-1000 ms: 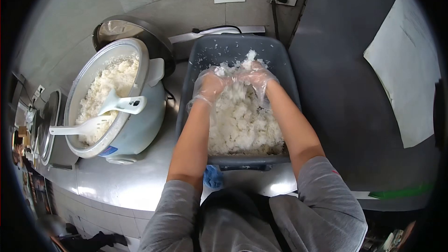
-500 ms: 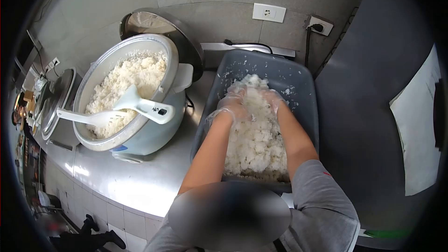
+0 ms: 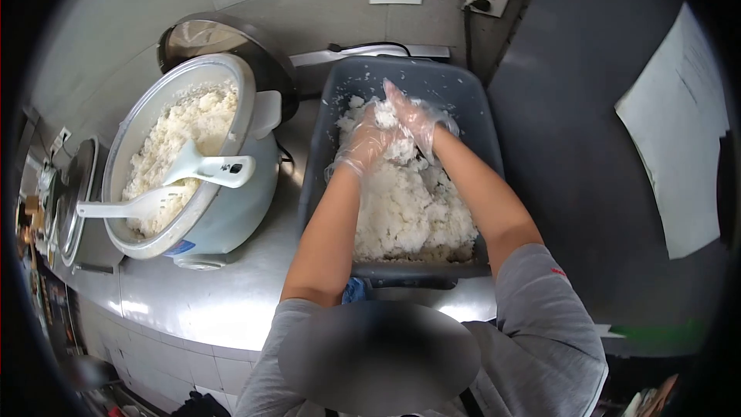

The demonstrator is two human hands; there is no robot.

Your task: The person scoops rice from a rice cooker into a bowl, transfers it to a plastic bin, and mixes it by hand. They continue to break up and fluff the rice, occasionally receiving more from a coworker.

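Cooked rice point(image 3: 413, 216) fills much of a deep grey plastic tub point(image 3: 494, 162) in front of me. Both my hands wear clear plastic gloves and are inside the tub, over its far half. My left hand point(image 3: 366, 144) is cupped around the side of a loose clump of rice point(image 3: 387, 116). Against the clump's other side lies my right hand point(image 3: 417, 122), tilted, its fingers pointing up and to the left. The clump is held between the two palms, and some fingers are hidden by rice and crinkled glove. Grains stick to the tub's inner walls.
Left of the tub stands a pale-blue rice cooker point(image 3: 239, 208) full of rice. Two white paddles, one solid point(image 3: 220, 170) and one slotted point(image 3: 131, 207), rest across it. Its metal lid point(image 3: 270, 62) leans behind. A paper sheet point(image 3: 671, 123) lies right. A plugged cord point(image 3: 468, 38) hangs at the wall.
My hands have risen from the rice with a clump between them, and my right hand has turned so its fingers point upward. The view has shifted, moving the surroundings left and up.
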